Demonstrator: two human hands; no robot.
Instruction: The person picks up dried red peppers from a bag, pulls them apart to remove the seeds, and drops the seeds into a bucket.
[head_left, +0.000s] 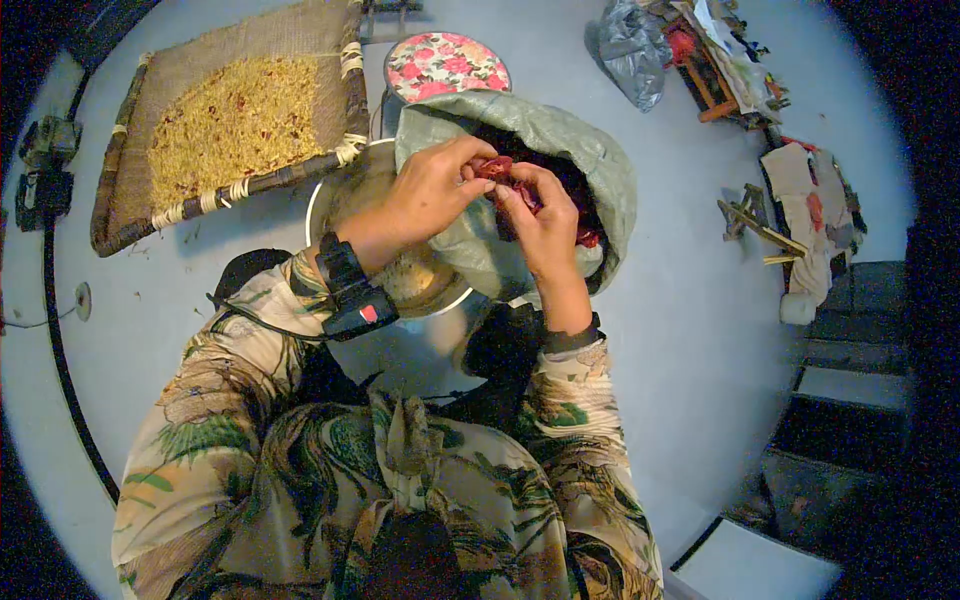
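In front of me, above the mouth of a pale green woven sack [605, 150], my two hands meet fingertip to fingertip. My left hand [437, 188] is closed in a pinch on a dried red chili pepper [494, 167]. My right hand [548, 222] is closed too, its thumb and fingers on the chili and on more red pieces against the palm. Dark red dried chilies [588, 238] show inside the sack. Under my left forearm stands a wide round metal basin [325, 195], partly hidden by the sack, with a little yellowish matter at its bottom.
At the left lies a wood-framed woven tray [125, 185] spread with yellow seeds [235, 120] and red flecks. A flower-patterned round stool [447, 65] stands behind the basin. A grey plastic bag [635, 55] and cloth-covered racks [810, 200] are at the right.
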